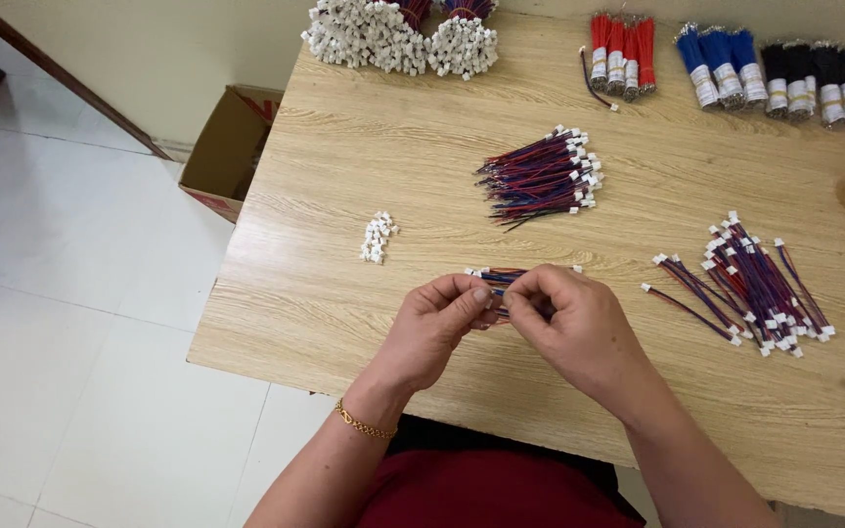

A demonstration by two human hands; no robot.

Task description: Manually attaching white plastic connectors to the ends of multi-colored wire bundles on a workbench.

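Observation:
Both hands meet just above the wooden table (364, 156) near its front edge. My left hand (434, 328) pinches the end of a short red, blue and black wire piece (501, 277) with a small white connector. My right hand (571, 328) grips the same wire piece from the right, fingers curled over it. A small heap of loose white connectors (377, 238) lies to the left of my hands. A bundle of cut wires with white plugs (543, 179) lies beyond them.
A spread pile of wires with connectors (747, 286) lies to the right. At the table's far edge sit white connector clusters (403, 37) and taped red (623, 54), blue (722, 64) and black (816, 78) wire bundles. An open cardboard box (229, 149) stands on the tiled floor at left.

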